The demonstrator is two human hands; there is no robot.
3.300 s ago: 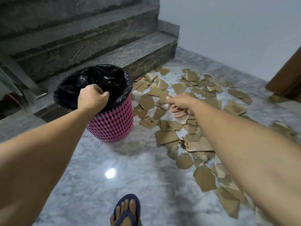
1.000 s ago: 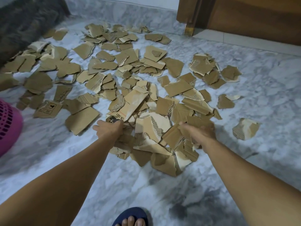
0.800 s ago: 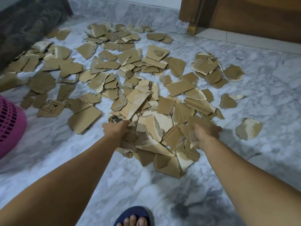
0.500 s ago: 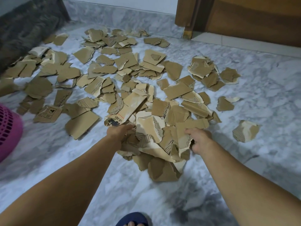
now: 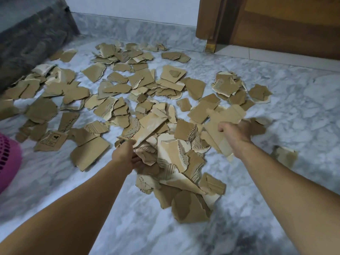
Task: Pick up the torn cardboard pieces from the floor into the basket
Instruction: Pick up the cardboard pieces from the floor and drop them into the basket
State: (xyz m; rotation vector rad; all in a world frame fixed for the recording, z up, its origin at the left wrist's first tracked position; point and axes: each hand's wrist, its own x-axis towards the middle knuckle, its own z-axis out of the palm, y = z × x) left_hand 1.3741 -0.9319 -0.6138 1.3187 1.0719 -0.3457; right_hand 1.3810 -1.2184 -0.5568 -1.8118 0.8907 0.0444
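Basket (image 5: 7, 162), pink plastic lattice, shows only as a curved wall at the far left edge, well apart from the work. Right of it, torn cardboard pieces (image 5: 117, 89) lie scattered across the grey marble floor (image 5: 294, 100), reaching from a dark stone step (image 5: 31, 39) at far left to a wooden door (image 5: 285, 24) at far right. Near the middle, the left hand (image 5: 127, 155) has its fingers curled into the left side of a heaped pile of scraps (image 5: 174, 162), gripping crumpled pieces. Further right, the right hand (image 5: 233, 133) clutches a larger flat sheet of cardboard (image 5: 220, 124) at the pile's right side. One scrap (image 5: 285, 157) lies alone beyond the right forearm. To gather well, both hands should probably press inward and scoop under the heap, squeezing the loose pieces together so few slip out on the carry leftward to the basket.
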